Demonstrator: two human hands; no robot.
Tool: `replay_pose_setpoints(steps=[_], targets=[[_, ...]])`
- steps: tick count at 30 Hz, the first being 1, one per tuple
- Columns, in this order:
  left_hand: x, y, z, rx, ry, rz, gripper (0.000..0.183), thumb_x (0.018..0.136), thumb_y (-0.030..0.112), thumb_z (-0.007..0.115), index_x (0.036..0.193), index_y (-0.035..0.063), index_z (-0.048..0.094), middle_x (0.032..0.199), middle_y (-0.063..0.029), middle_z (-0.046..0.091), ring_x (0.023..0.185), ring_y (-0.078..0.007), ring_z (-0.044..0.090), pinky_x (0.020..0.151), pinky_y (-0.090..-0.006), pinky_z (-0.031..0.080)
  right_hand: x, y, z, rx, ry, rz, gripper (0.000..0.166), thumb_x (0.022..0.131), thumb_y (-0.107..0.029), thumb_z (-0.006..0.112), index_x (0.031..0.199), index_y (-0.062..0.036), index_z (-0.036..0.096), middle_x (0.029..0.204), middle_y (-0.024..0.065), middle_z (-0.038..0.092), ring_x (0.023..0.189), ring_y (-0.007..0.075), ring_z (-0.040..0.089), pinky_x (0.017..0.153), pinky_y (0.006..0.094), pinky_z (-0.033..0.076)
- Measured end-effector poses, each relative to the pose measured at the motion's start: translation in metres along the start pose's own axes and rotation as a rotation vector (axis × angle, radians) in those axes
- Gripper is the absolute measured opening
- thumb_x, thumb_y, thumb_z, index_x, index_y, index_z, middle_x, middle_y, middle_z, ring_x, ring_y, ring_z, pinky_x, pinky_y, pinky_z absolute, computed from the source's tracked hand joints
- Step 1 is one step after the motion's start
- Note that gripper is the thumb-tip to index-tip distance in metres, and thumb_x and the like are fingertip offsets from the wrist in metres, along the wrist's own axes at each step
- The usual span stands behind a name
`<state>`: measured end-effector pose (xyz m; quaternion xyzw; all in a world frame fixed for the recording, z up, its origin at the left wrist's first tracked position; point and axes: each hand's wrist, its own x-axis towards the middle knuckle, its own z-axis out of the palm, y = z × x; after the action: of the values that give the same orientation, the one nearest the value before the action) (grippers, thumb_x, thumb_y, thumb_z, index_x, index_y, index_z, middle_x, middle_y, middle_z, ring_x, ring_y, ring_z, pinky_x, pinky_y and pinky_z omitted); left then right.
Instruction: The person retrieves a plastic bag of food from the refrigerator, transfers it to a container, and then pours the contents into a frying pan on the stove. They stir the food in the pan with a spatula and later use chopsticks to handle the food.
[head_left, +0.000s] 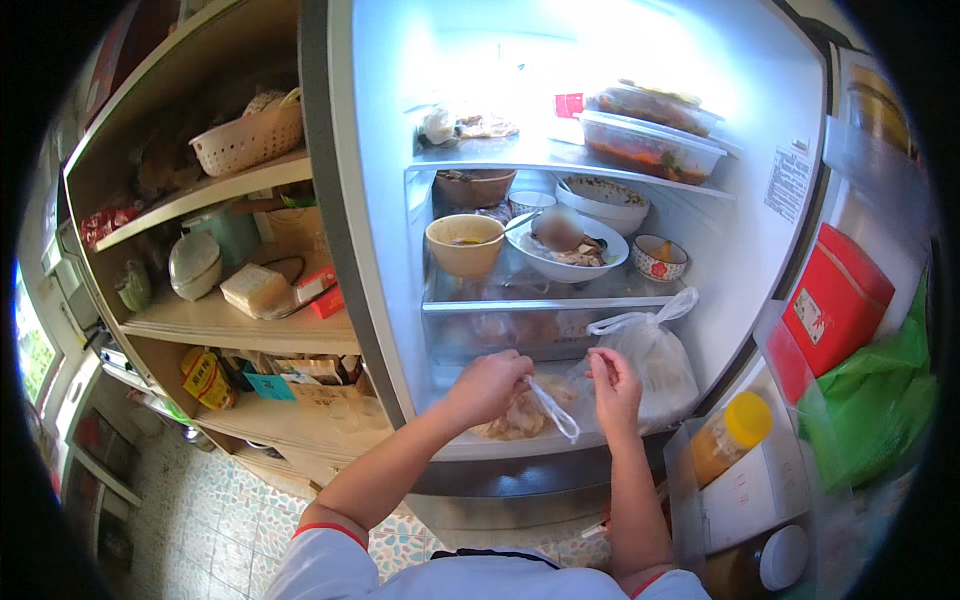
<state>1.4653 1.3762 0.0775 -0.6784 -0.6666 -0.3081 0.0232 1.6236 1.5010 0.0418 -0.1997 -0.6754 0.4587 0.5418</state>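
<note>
An open refrigerator stands before me. At its bottom lies a clear plastic bag of pale brown food (517, 421). My left hand (491, 386) is closed on this bag's twisted white handle, just above the food. My right hand (616, 382) is raised beside it, fingers curled, close to the bag's thin edge; whether it pinches the film I cannot tell. Right behind my right hand sits a knotted white plastic bag (660, 367). On the shelf above are a white bowl of food with a spoon (566, 251), a yellow bowl (463, 247) and a small flowered bowl (660, 259).
Plastic food containers (652, 146) sit on the upper shelf. The open door at right holds a yellow-lidded jar (739, 435), a red box (836, 300) and a green plastic bag (870, 405). At left, a wooden shelf unit (240, 341) carries a basket (247, 139) and packages.
</note>
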Motion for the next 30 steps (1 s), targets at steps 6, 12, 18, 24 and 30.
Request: replay_pose_setpoints(steps=[6,12,18,24,30], targets=[[0.029,0.052,-0.098,-0.375,0.321,-0.042,0.012,0.081,0.013,0.053,0.079,0.0014,0.052,0.068,-0.0108,0.052,0.064,-0.0134,0.048,0.059,-0.0278,0.040,0.005,-0.003,-0.018,0.027,0.123,0.006,0.016,0.085,-0.012,0.053,0.090,0.0026,0.058,0.080,0.0050,0.061,0.065,0.0091,0.056,0.060,0.0216,0.047],[0.098,0.080,-0.197,-0.372,0.733,-0.031,0.026,0.082,0.023,0.054,0.083,-0.0024,0.055,0.069,-0.0040,0.053,0.060,-0.0078,0.046,0.055,-0.0233,0.040,0.000,0.005,-0.022,0.152,0.075,0.056,0.016,0.085,-0.012,0.053,0.089,0.0023,0.059,0.079,0.0051,0.061,0.063,0.0087,0.056,0.059,0.0206,0.046],[0.237,0.038,-0.228,0.174,0.559,0.112,0.019,0.079,0.017,0.056,0.078,-0.0010,0.059,0.067,-0.0063,0.056,0.058,-0.0120,0.048,0.053,-0.0268,0.042,-0.002,-0.001,-0.031,-0.079,0.017,0.016,0.014,0.083,-0.010,0.054,0.087,0.0025,0.059,0.077,0.0060,0.061,0.062,0.0096,0.056,0.058,0.0212,0.045],[0.333,-0.041,-0.223,0.074,0.614,-0.385,0.019,0.069,0.007,0.064,0.086,-0.0015,0.060,0.077,-0.0140,0.062,0.069,-0.0180,0.062,0.063,-0.0290,0.051,-0.003,0.001,-0.031,-0.085,0.045,-0.012,0.014,0.081,-0.011,0.055,0.085,0.0011,0.060,0.072,0.0081,0.061,0.058,0.0124,0.058,0.055,0.0237,0.044],[0.341,-0.059,-0.209,0.116,0.537,-0.519,0.017,0.071,0.006,0.063,0.085,-0.0021,0.060,0.075,-0.0136,0.061,0.068,-0.0180,0.062,0.063,-0.0289,0.051,-0.004,0.000,-0.037,-0.150,-0.004,-0.037,0.011,0.081,-0.008,0.055,0.084,0.0013,0.059,0.072,0.0084,0.061,0.057,0.0137,0.059,0.054,0.0244,0.045]])
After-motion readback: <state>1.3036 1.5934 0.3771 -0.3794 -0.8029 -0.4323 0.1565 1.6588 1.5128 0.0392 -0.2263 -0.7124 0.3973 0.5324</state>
